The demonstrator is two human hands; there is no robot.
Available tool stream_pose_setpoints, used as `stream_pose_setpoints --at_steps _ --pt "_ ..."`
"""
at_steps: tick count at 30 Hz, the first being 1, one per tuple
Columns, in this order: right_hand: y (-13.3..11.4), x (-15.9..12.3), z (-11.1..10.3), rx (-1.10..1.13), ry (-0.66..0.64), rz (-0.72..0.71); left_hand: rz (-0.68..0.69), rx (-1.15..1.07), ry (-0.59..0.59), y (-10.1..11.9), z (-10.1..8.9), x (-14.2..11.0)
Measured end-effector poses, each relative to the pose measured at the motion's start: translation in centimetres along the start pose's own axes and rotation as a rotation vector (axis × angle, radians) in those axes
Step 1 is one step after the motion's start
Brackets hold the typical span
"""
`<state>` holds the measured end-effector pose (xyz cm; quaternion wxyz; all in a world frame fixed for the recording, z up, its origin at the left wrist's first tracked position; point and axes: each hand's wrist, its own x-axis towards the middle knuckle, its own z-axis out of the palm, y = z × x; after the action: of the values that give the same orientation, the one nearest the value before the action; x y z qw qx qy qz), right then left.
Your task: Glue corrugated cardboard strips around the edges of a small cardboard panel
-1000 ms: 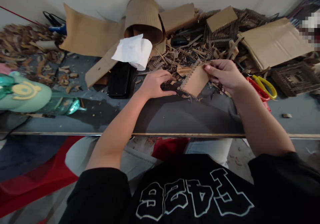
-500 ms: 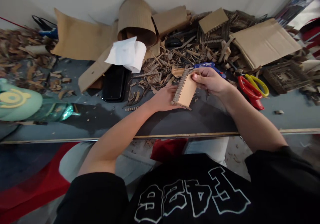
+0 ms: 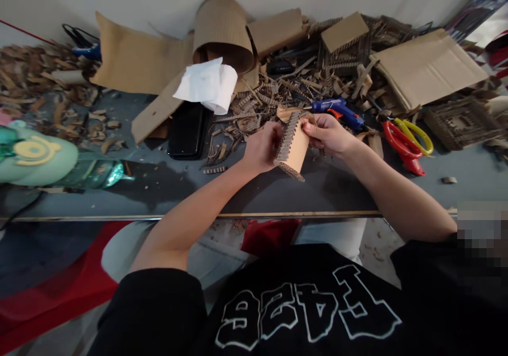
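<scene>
A small cardboard piece with notched, toothed edges (image 3: 294,145) is held upright above the dark tabletop (image 3: 278,189). My right hand (image 3: 328,134) pinches its upper right corner with closed fingers. My left hand (image 3: 262,145) grips its left toothed edge, fingers curled against it. Both hands sit just in front of a heap of cardboard strips and scraps (image 3: 262,105).
A blue glue gun (image 3: 337,109) lies right behind my right hand, red and yellow scissors (image 3: 405,142) to its right. A black phone (image 3: 186,130) and white tissue (image 3: 208,83) lie left of the hands. Cardboard sheets (image 3: 428,67) line the wall; a green bottle (image 3: 47,157) lies far left.
My left hand left the tabletop scraps and rose to grip the piece's left edge. My right hand turned the piece from flat to upright and drew it nearer, uncovering the glue gun.
</scene>
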<state>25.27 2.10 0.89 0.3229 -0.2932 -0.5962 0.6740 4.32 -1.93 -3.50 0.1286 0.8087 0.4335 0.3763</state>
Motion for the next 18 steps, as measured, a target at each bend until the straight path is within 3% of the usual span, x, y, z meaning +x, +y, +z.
stream_pose_setpoints --at_steps 2,4,6,8,11,15,18 --pt "0.2 0.1 0.1 0.009 -0.022 0.02 0.006 0.013 0.067 0.1 -0.3 0.1" --pt "0.2 0.1 0.2 0.0 -0.046 0.048 0.13 0.041 0.089 -0.1 -0.4 0.4" --pt "-0.1 0.0 0.2 -0.028 -0.046 0.06 0.27 0.09 0.082 -0.4 -0.5 0.7" --pt "-0.8 -0.3 -0.1 -0.056 -0.014 0.049 0.295 0.127 0.047 -0.5 -0.7 0.9" --pt "-2.2 -1.0 -1.1 -0.06 0.071 -0.02 0.129 0.126 0.069 -0.5 -1.3 1.2" --pt "-3.5 -1.5 -2.9 -0.096 0.204 -0.097 -0.155 0.118 0.38 -2.3 -2.1 1.5" --pt "-3.9 -1.1 -3.8 -0.13 0.311 0.004 -0.273 0.079 0.52 -5.9 -2.9 1.7"
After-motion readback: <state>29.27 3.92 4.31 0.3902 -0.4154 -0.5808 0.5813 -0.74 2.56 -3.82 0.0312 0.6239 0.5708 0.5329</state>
